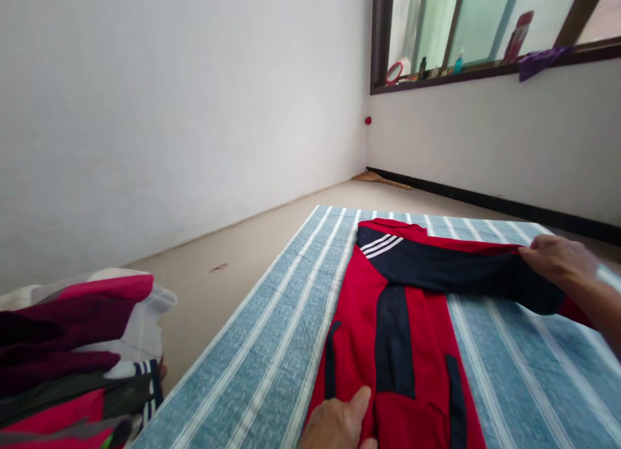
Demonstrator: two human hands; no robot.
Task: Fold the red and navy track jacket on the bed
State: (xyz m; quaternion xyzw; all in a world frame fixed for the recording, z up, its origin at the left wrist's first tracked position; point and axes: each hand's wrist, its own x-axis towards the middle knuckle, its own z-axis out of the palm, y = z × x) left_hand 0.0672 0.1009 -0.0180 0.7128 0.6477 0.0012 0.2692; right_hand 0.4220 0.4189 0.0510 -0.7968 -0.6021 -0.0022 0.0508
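Observation:
A red and navy jacket [395,339] lies on the striped cloth, with three white stripes at its shoulder. One navy sleeve [451,268] stretches out to the right across the upper part of the jacket. My right hand [557,258] is closed on the upper edge of this sleeve, holding part of it raised. The red cuff end hangs below my wrist. At the lower edge of the view, my left hand [337,423] rests on the lower front of the jacket, thumb apart from the finger that shows. The rest of its fingers are cut off by the frame.
The blue cloth [272,326] with white stripes covers a raised flat surface. At the lower left is a pile of clothes [72,358]. A thin loop [219,268] lies on the floor. A bottle [519,38] and a purple cloth [541,62] are on the window sill.

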